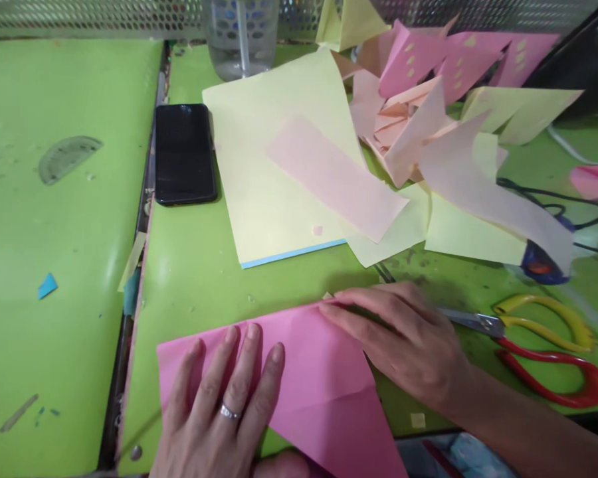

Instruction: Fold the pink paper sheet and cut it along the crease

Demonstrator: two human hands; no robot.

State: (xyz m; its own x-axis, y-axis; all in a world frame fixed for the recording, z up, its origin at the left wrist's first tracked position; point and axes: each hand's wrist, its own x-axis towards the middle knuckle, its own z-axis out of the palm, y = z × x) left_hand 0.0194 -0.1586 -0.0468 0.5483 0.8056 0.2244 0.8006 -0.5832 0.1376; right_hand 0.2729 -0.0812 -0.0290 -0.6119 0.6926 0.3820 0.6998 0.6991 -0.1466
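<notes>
Across the green surface [189, 285], the pink sheet [309, 358] lies at the near side, its far edge running between the hands. The left hand [206, 431] is laid over it, fingers extended and spread, not clenched. The right hand [423, 352] has its fingertips at the far edge; whether they grasp the paper cannot be told, the thumb being hidden. Scissors [488, 324] lie beside that hand. Recommended: level, light pressure from the left, with the right fingertips following the edge closely. A faint crease [329, 401] warrants smoothing outward. The pale scrap [327, 295] beside the right fingertips should be kept from underneath.
</notes>
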